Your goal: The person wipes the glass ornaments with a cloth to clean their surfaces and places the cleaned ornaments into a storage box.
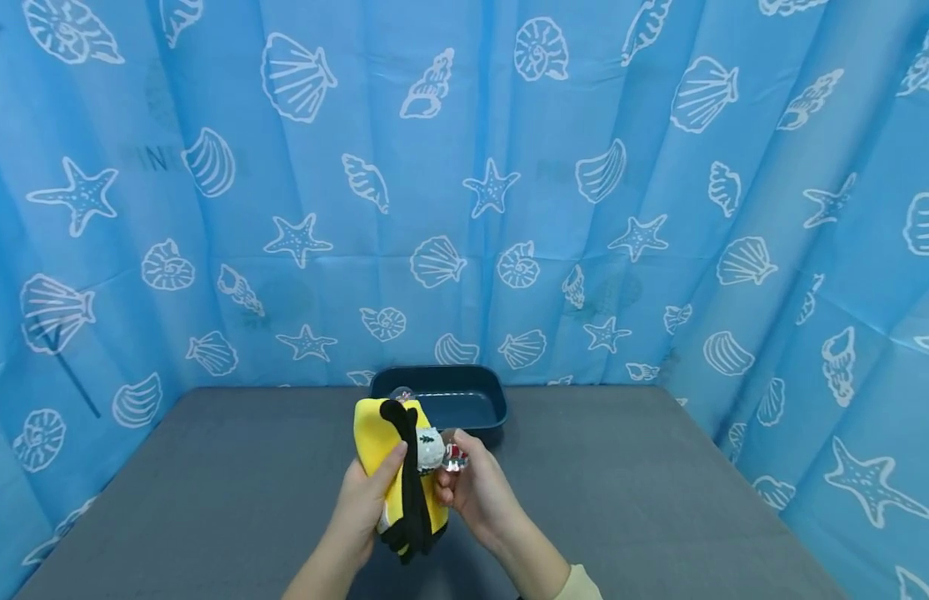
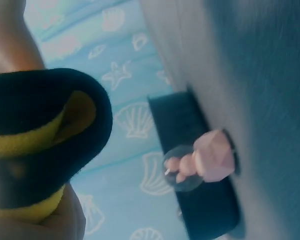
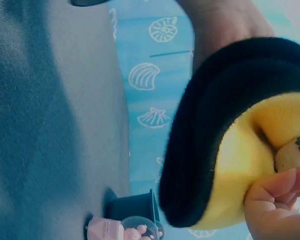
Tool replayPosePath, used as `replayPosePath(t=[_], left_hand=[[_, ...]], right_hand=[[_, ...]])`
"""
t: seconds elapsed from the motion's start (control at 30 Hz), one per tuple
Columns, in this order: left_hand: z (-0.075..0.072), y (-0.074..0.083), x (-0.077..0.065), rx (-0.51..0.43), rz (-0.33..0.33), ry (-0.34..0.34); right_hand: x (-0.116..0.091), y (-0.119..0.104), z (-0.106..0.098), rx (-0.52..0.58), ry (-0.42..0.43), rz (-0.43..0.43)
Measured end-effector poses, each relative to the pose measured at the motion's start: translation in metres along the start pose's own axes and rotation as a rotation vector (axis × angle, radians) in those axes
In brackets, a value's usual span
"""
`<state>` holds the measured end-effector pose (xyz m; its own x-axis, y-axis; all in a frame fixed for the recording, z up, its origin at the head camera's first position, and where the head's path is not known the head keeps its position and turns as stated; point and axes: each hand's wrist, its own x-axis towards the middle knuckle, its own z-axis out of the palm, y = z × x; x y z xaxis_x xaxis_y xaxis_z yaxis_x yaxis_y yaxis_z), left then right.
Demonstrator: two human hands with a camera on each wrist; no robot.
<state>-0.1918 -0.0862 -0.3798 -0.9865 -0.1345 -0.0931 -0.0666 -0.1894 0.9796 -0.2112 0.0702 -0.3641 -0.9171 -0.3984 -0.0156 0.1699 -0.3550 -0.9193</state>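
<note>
My left hand (image 1: 365, 498) grips a folded yellow cloth (image 1: 376, 427) with thick black edging, thumb on its near face. My right hand (image 1: 481, 492) pinches a small snow globe by its clear dome (image 1: 455, 454), which has red inside. The globe's white base (image 1: 430, 450), with a dark green tree on it, lies sideways against the yellow cloth; in the right wrist view the cloth folds around part of this base (image 3: 292, 154). A second snow globe with a faceted pink base (image 2: 215, 156) and pink figure stands on the table, mostly behind the cloth in the head view.
A dark blue bin (image 1: 501, 404) stands at the back of the grey table (image 1: 621, 500), just behind the pink globe. A blue curtain (image 1: 464, 208) with white shells and starfish hangs behind the table and along its sides.
</note>
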Motion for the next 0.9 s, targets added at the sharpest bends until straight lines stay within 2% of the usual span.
replayPosePath(t=[0.13,0.27,0.47,0.57,0.7,0.9], left_hand=[[0.0,-0.007,0.002,-0.039,-0.029,0.015],[-0.003,-0.006,0.003,-0.06,-0.037,0.042],[-0.011,0.0,0.002,-0.127,-0.018,0.113],[-0.016,0.003,0.001,-0.194,-0.01,0.123],[-0.02,0.006,0.0,-0.318,-0.041,0.06],[-0.022,0.005,0.001,-0.416,-0.085,0.025]], right_hand=[[0.0,-0.001,0.001,0.021,0.023,-0.034],[0.001,-0.001,-0.001,0.017,0.066,-0.052],[0.001,0.0,-0.006,-0.127,0.154,-0.113],[0.002,-0.001,-0.01,-0.156,0.189,-0.109],[0.004,-0.003,-0.014,-0.122,0.165,-0.053],[0.006,-0.006,-0.018,0.019,0.083,0.013]])
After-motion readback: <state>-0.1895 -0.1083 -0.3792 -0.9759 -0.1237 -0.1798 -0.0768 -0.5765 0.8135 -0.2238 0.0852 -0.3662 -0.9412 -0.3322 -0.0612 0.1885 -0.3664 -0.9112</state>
